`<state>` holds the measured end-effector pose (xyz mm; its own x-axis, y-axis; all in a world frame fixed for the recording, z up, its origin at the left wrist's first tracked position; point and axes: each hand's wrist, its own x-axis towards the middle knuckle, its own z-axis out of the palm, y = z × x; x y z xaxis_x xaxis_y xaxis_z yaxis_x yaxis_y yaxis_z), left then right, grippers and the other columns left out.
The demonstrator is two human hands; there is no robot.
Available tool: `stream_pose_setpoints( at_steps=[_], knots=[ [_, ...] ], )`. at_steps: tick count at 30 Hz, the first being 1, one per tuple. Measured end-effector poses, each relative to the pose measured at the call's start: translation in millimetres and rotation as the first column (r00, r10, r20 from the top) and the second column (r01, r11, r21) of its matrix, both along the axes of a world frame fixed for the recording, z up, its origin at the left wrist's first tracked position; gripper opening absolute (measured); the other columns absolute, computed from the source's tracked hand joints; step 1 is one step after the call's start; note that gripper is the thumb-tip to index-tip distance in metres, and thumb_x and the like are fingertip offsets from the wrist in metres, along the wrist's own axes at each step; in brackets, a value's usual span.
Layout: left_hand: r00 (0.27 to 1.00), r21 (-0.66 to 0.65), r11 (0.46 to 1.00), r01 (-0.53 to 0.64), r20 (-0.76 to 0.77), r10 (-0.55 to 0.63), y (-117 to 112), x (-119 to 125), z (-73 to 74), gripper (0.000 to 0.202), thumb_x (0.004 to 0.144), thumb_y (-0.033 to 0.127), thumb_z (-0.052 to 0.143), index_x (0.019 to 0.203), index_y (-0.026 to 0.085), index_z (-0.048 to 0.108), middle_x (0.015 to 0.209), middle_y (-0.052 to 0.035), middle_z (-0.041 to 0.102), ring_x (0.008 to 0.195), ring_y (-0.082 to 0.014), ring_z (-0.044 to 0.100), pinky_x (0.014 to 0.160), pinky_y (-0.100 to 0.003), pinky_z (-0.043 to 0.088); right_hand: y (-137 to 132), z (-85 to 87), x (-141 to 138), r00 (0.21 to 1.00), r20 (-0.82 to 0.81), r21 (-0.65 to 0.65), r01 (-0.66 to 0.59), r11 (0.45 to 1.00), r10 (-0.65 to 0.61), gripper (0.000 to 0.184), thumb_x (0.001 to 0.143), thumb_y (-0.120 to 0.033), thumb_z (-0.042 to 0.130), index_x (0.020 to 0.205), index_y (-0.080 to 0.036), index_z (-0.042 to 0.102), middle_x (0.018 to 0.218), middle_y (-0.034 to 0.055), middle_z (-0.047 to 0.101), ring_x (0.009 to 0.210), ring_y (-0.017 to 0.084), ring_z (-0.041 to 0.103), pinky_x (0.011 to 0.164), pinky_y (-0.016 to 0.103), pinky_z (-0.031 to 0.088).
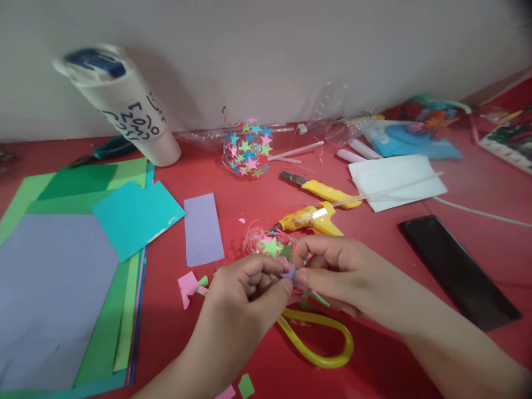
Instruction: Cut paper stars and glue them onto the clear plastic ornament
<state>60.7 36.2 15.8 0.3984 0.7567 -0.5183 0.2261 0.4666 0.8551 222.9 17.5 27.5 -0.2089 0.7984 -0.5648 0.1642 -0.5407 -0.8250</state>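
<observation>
Pinching a small purple paper piece [288, 275] between them, the left hand [245, 293] and right hand [353, 271] have thumbs and fingertips closed on it, just in front of a clear, star-dotted tangle [254, 241]. Such thin paper could crease or tear if both sides pull unevenly, and it might slip from sight among the paper scraps [189, 285] if a fingertip loosens. The yellow glue gun [297, 219] lies close beyond the right hand, its nozzle by the tangle; if it is hot, which I cannot tell, a careless reach could burn a knuckle. A yellow cutter [330, 193] rests behind it, and a yellow loop handle [348, 349] sits below the hands. Underneath is a red tabletop [266, 202], crowded at the back with a star-covered ball [245, 148] and a white tumbler [160, 136], against a plain pale wall [257, 50].
</observation>
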Motion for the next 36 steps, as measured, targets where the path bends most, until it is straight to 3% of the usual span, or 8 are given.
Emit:
stream_pose_setpoints(
  at_steps=[9,15,23,36],
  knots=[
    [1.0,-0.094,0.995,-0.022,-0.005,0.022,4.2,-0.8,-1.2,0.003,0.067,0.021,0.061,0.069,0.019,0.059,0.038,0.0109,0.041,0.028,-0.0019,0.027,0.03,-0.016,0.018,0.1,-0.3,-2.7,0.997,0.074,0.061,-0.008,0.998,0.004,0.012,0.078,-0.012,0.051,0.07,-0.02,0.053,0.046,-0.0107,0.044,0.037,0.004,0.032,0.033,0.012,0.023],
    [1.0,-0.098,0.995,-0.03,-0.004,0.03,5.4,-0.8,-2.1,0.008,0.066,0.022,0.062,0.066,0.019,0.055,0.039,0.0104,0.04,0.032,-0.0029,0.032,0.031,-0.015,0.02,0.2,0.4,-3.9,0.999,0.038,0.032,0.0,0.999,-0.002,0.012,0.078,-0.011,0.048,0.071,-0.02,0.052,0.051,-0.0088,0.052,0.036,0.002,0.032,0.033,0.012,0.022],
    [0.997,-0.095,0.993,-0.068,-0.045,0.064,4.9,1.6,1.5,0.007,0.064,0.021,0.063,0.064,0.018,0.056,0.039,0.0097,0.043,0.032,-0.0028,0.031,0.032,-0.016,0.02,3.4,6.6,-8.1,0.998,0.07,0.045,0.005,0.999,-0.008,0.012,0.071,-0.008,0.051,0.067,-0.019,0.048,0.047,-0.01,0.044,0.041,0.004,0.029,0.037,0.015,0.022],
    [0.997,-0.115,0.99,-0.076,-0.042,0.072,3.9,3.3,3.1,0.007,0.064,0.017,0.062,0.062,0.017,0.055,0.037,0.0106,0.041,0.033,-0.0018,0.03,0.034,-0.015,0.018,1.2,-1.7,-9.9,0.991,0.133,0.103,-0.007,0.995,-0.006,0.011,0.069,-0.011,0.05,0.063,-0.02,0.047,0.047,-0.01,0.044,0.041,0.005,0.028,0.037,0.016,0.022]
  ],
)
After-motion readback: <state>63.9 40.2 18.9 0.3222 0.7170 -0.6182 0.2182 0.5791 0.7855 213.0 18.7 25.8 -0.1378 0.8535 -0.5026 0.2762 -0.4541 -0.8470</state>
